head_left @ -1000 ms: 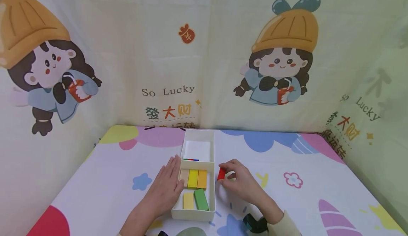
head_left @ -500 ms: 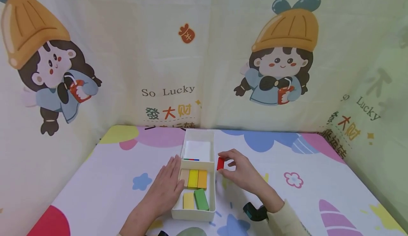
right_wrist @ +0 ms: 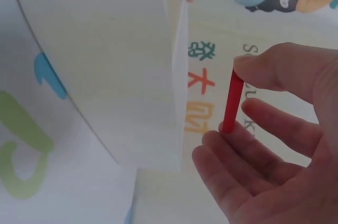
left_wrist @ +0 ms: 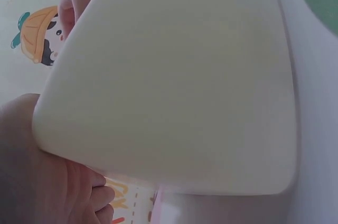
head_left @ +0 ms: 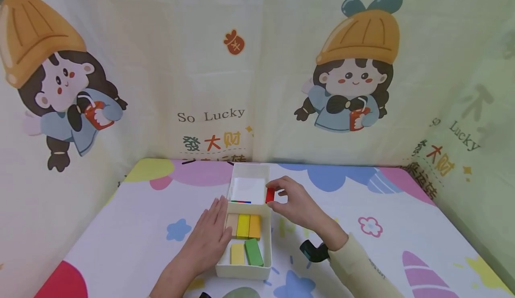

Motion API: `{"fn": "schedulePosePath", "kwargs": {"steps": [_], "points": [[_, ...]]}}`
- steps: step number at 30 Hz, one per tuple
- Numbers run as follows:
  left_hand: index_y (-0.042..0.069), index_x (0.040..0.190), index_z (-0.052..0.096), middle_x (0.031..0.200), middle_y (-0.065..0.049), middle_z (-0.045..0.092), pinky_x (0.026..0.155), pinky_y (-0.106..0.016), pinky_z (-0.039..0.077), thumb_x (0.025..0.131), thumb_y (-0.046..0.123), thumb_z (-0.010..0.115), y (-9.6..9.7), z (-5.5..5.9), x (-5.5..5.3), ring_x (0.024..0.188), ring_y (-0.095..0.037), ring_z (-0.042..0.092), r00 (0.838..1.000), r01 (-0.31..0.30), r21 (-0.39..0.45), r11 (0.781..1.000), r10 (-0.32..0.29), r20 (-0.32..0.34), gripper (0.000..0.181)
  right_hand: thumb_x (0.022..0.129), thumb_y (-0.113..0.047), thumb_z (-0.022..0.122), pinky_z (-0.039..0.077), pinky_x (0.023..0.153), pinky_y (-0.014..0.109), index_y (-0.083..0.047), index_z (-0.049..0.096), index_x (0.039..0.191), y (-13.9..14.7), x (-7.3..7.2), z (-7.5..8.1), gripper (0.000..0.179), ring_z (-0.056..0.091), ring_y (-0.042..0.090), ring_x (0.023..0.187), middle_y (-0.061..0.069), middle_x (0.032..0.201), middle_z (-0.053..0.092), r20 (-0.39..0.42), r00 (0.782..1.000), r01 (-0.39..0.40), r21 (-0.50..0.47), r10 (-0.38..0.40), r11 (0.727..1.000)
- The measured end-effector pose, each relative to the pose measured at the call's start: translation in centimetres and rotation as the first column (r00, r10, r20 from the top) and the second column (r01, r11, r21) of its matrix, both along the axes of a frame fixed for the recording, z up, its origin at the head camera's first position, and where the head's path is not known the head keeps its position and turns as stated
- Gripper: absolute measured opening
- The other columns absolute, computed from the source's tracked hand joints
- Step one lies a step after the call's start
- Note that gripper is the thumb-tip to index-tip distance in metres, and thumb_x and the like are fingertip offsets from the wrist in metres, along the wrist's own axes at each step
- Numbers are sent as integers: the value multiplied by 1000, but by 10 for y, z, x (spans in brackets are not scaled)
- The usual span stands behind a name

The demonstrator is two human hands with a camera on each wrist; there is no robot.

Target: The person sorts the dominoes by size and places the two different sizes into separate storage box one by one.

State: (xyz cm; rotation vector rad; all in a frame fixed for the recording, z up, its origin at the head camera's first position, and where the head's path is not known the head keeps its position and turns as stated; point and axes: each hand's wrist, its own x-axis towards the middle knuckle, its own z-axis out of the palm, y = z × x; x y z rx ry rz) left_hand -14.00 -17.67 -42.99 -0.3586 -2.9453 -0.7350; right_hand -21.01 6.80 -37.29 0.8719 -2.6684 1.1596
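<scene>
A long white box [head_left: 243, 271] with two compartments stands on the table. My left hand [head_left: 207, 237] lies straight-fingered along its left side, thumb at the rim. My right hand [head_left: 297, 203] pinches a red rectangular block [head_left: 270, 195] between thumb and fingertips, at the far compartment's right rim. The right wrist view shows the red block [right_wrist: 233, 102] edge-on, beside the box's outer wall [right_wrist: 105, 65]. In the near compartment lie a beige block [head_left: 232, 224], a yellow block [head_left: 243, 225], an orange block [head_left: 255, 226], a pale yellow block [head_left: 237, 253] and a green block [head_left: 254, 252].
Thin green, red and blue edges [head_left: 241, 202] show at the near wall of the far compartment, mostly hidden by the divider [head_left: 249, 208]. A patterned cloth [head_left: 342, 262] covers the table. A printed curtain [head_left: 265, 65] hangs behind it. A dark wrist device [head_left: 314, 251] sits by the right sleeve.
My right hand has moved away from me and then left, carrying the red block from beside the near compartment to the far compartment's rim. The left hand has stayed in place.
</scene>
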Motion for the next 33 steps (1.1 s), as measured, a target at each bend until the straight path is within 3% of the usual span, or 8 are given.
{"fn": "schedulePosePath", "kwargs": {"steps": [5,14,25,33], "points": [[4,159,12,168,-10,11,125,-54,14,104,32,42,0,0,0,156,-30,9,1000,-1,0,1000,1,0,68,85,-7,74,56,93,45,-5,65,118,-7,-8,2,34,63,25,101,6,109,64,-17,1000,-23,23,24,999],[6,159,12,168,-8,11,125,-54,14,104,32,43,0,0,0,156,-29,8,1000,-15,6,1000,15,23,69,85,-10,76,56,96,45,-7,66,118,-21,-18,6,35,64,29,106,5,109,64,49,999,14,69,-17,998],[6,159,13,168,-8,12,125,-55,14,103,32,44,1,2,-1,156,-29,9,1000,-12,1,1000,12,20,69,86,-10,75,55,98,46,-2,64,120,-37,-32,5,36,63,32,108,7,109,65,78,997,-35,117,26,993],[6,159,13,168,-8,13,125,-54,16,104,33,45,1,-2,-1,156,-28,9,1000,-12,-5,1000,12,14,69,86,-7,74,56,95,42,-1,64,120,-42,-41,2,36,60,33,107,9,111,64,118,993,-22,201,-2,979]]}}
